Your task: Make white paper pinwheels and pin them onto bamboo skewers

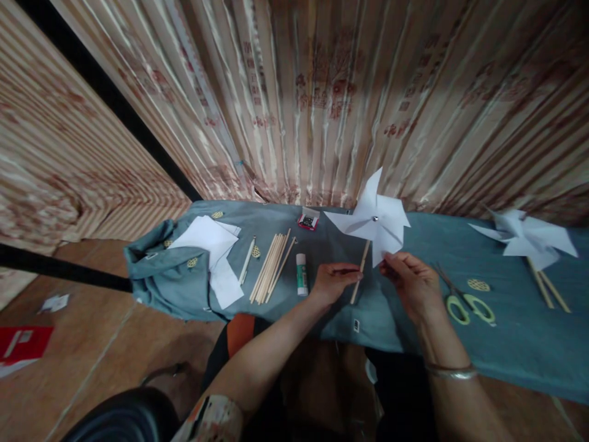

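A white paper pinwheel [368, 216] with a shiny pin at its centre stands upright on a thin wooden stick [361, 270]. My left hand [335, 281] pinches that stick below the paper blades. With thumb and fingertips, my right hand [409, 281] grips the lower blade of the same pinwheel. Just left of my left hand is a glue stick [301, 274] with a white cap and green label. Scissors [464, 299] with pale green handles lie to the right of my right hand.
More pinwheels [529, 236] lie at the right on the grey-green tablecloth [414, 337]. Several wooden sticks [272, 270], a pen [247, 261] and white paper sheets [207, 239] are at the left. A small red box [308, 219] sits near the curtain [294, 123].
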`<state>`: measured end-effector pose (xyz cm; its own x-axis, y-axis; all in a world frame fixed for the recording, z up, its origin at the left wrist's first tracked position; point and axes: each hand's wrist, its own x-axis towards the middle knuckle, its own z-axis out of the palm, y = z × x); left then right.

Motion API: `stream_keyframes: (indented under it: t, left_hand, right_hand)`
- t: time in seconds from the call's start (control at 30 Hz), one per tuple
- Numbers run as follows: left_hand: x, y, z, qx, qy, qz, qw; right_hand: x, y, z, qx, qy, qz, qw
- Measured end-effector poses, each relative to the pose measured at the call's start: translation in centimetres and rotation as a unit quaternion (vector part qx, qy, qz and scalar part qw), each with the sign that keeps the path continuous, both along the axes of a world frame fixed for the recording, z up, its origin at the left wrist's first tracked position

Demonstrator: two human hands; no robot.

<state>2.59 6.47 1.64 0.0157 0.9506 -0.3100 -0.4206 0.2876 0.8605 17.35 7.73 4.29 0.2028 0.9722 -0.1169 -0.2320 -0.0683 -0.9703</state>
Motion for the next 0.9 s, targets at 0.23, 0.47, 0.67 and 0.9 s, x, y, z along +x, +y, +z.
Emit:
stream_keyframes:
  t: [0.23,0.47,0.67,0.9]
  left_hand:
    - [-0.1,-0.1,-0.1,0.01,0.001,-0.006,1.0]
    - [-0.1,0.0,0.3,-0.001,0.016,0.007,1.0]
    - [-0.3,0.0,0.8,0.015,0.042,-0.013,0.999]
    - [-0.3,-0.1,1.2,0.011,0.049,-0.036,0.998]
  right_hand:
    - [-0.7,-0.4,0.2,-0.004,0.007,0.022,1.0]
    - [-1.3,-0.4,0.7,-0.001,0.008,0.053,0.999]
    - [-1.5,-0.3,1.0,0.018,0.008,0.081,0.997]
    - [-1.5,-0.5,1.4,0.032,-0.029,0.137,0.99]
